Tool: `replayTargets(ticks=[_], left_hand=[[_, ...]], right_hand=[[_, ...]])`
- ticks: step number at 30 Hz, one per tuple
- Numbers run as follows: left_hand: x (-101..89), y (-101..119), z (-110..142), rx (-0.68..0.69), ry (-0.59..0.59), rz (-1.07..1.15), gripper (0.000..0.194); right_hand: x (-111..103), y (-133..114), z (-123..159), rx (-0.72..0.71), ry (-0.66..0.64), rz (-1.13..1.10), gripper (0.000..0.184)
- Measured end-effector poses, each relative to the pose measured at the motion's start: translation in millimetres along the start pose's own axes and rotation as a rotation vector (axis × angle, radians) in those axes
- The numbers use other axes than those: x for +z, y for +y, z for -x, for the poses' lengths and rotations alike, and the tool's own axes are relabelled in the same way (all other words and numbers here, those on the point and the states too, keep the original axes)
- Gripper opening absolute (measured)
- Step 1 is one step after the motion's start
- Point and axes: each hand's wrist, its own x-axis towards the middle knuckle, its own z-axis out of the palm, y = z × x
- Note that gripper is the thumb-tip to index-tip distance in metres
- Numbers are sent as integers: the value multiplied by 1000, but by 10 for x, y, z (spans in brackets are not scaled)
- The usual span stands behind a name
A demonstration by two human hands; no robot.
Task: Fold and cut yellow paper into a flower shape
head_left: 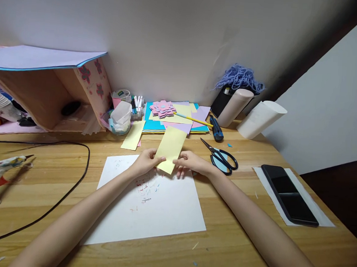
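A yellow paper strip (172,147) is held up in both hands over a white sheet (174,209) that bears small coloured marks. My left hand (148,162) pinches its lower left edge, thumb on the front and fingers behind. At the lower right edge, my right hand (190,162) grips the strip between thumb and fingers. A second yellow strip (133,134) lies on the table to the left. Black-handled scissors (222,157) rest right of my right hand, partly over a light blue paper piece (220,162).
A pink paper flower (162,108) and a yellow pencil (194,119) lie on stacked coloured paper. Nearby are a utility knife (216,130) and a phone (289,194). On the left, a glue gun (0,179) trails a black cord (87,160) beside a cardboard box (91,84).
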Motion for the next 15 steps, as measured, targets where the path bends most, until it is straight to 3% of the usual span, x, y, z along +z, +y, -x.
replayTargets(ticks=[2, 4, 7, 9, 11, 15], left_hand=[[-32, 22, 3, -14, -62, -9, 34], [-47, 39, 2, -38, -27, 9, 36], [-25, 59, 4, -70, 78, 106, 38], [13, 66, 16, -65, 58, 117, 39], [59, 63, 36, -41, -2, 58, 38], [138, 22, 75, 13, -25, -9, 38]], right_hand=[[-17, 25, -29, -21, 27, 5, 39], [-5, 64, -69, -80, 95, 1, 40], [65, 118, -132, -192, 343, -44, 42], [128, 138, -159, -253, 473, -65, 42], [184, 142, -168, -276, 501, -63, 39], [249, 129, -147, -262, 407, -13, 34]])
